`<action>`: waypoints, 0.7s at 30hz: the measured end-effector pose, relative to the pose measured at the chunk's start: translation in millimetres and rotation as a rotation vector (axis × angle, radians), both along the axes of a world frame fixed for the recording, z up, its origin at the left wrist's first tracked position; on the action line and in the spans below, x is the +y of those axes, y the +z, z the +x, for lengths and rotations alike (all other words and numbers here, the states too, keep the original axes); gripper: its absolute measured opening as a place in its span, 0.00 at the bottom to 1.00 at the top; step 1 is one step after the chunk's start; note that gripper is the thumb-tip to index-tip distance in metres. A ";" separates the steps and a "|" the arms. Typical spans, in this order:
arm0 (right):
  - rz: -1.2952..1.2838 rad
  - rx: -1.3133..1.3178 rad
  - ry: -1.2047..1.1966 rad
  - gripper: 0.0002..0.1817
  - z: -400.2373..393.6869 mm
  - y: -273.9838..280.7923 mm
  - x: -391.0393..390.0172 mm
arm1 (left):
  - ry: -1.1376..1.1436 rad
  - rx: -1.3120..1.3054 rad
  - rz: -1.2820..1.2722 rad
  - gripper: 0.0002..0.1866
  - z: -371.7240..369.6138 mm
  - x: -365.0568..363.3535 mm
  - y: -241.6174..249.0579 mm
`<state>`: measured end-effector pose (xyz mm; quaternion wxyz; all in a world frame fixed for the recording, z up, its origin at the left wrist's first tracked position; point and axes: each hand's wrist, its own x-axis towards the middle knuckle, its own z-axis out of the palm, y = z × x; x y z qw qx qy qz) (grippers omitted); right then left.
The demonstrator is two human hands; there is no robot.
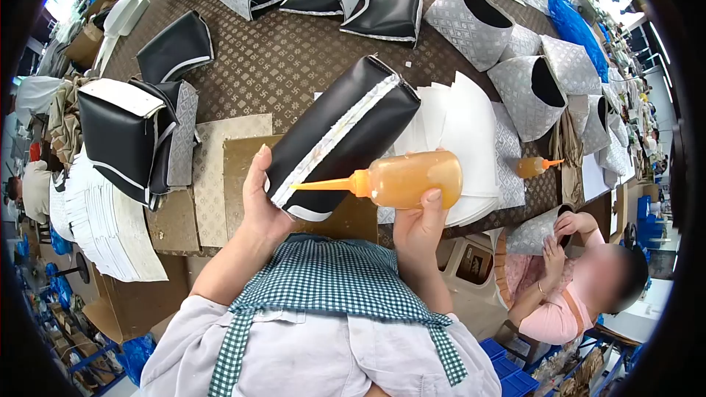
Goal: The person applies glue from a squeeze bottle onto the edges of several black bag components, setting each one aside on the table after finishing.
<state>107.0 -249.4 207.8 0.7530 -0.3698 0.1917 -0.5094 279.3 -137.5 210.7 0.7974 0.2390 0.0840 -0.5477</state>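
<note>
My left hand [263, 202] is closed on the lower end of a black leather-look boxy piece [323, 132], its thumb along the side. A pale seam strip [342, 129] runs lengthwise down the piece, which is held tilted. My right hand [419, 231] grips an orange squeeze bottle [415, 180] with amber contents, thumb on its side. The bottle lies nearly level, and its long thin nozzle [323, 185] points left, the tip right at the lower end of the strip.
More black pieces [382, 15] stand at the back and left of the patterned table [250, 66]. Silver-patterned pieces [526, 92], white sheets [460, 140] and a second orange bottle [531, 167] are to the right. A co-worker [559, 287] handles a silver piece at lower right.
</note>
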 end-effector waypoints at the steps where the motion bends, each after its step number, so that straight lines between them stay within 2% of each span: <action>1: 0.024 -0.023 -0.024 0.33 0.8 1.5 -4.3 | 0.004 -0.009 0.017 0.33 0.8 1.2 -0.6; 6: 0.012 -0.040 -0.270 0.27 -0.3 2.4 -47.4 | -0.015 -0.032 -0.019 0.33 1.8 6.6 2.6; 12: -0.046 0.013 -0.517 0.28 5.4 0.4 -90.4 | -0.020 -0.036 -0.008 0.33 0.8 7.7 -0.2; 15: -0.026 0.058 -0.506 0.26 8.5 0.1 -83.9 | -0.012 -0.038 0.001 0.33 0.3 6.4 2.1; 21: -0.009 -0.029 -0.212 0.25 8.7 -0.2 -46.5 | 0.033 -0.012 0.037 0.33 1.8 3.9 -0.9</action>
